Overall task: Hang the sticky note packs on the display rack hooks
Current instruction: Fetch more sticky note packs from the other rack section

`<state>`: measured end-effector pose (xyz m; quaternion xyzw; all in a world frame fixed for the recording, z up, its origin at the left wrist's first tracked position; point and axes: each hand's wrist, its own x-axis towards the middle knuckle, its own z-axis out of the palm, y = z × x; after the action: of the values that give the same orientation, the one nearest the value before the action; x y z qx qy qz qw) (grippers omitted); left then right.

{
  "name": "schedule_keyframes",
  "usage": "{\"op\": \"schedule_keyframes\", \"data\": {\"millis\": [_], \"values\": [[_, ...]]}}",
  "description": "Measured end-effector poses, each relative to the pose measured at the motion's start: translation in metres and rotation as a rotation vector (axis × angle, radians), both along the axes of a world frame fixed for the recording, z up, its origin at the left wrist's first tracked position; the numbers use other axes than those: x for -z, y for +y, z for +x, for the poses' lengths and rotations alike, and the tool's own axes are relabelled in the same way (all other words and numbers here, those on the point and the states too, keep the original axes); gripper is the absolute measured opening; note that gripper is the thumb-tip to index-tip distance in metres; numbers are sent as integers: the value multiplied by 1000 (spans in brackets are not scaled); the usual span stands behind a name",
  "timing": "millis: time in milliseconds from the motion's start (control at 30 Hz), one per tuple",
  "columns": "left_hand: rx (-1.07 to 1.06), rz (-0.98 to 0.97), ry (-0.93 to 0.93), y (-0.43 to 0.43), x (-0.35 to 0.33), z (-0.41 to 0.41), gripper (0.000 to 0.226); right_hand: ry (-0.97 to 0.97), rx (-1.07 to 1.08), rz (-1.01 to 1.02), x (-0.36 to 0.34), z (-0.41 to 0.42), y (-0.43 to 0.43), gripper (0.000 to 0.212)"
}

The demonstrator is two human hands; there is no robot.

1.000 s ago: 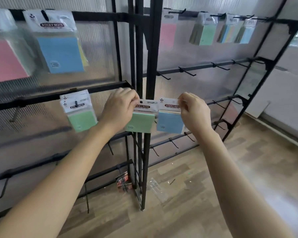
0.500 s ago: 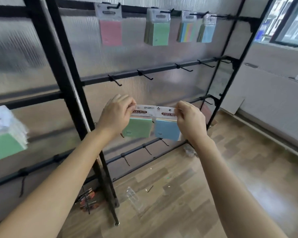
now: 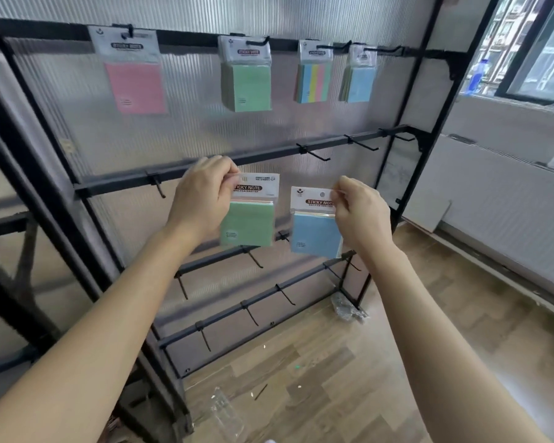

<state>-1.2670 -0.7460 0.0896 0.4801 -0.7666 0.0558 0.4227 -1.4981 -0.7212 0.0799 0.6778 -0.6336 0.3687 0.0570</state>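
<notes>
**Grip first, then aim**

The left hand has a pinch grip on the green pack by its card top, at centre frame. The right hand pinches the blue pack by its upper corner, leaving the hole clear. Both packs dangle before the rack, under bare hooks. Hang one first: raise it and thread the hole over a hook tip.
</notes>
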Motion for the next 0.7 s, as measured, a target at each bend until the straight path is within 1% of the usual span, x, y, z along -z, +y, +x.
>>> {"op": "schedule_keyframes", "data": {"millis": [167,300,400,567,700], "values": [[26,-45,-10,-55,-13,-21,11,-16,-10,-54,-11,-19,-57,11],[-33,-81,17,-93,-27,-30,11,12,-32,-80,-23,-24,-105,12],[-61,-98,25,-121,-40,-33,11,-7,-23,-122,-36,-25,-136,12],[-106,-174,29,-153,-66,-35,13,-20,-61,-152,-58,-23,-178,13],[-111,-196,33,-168,-88,-36,12,-49,-98,-163,-68,-23,-204,15]]}}
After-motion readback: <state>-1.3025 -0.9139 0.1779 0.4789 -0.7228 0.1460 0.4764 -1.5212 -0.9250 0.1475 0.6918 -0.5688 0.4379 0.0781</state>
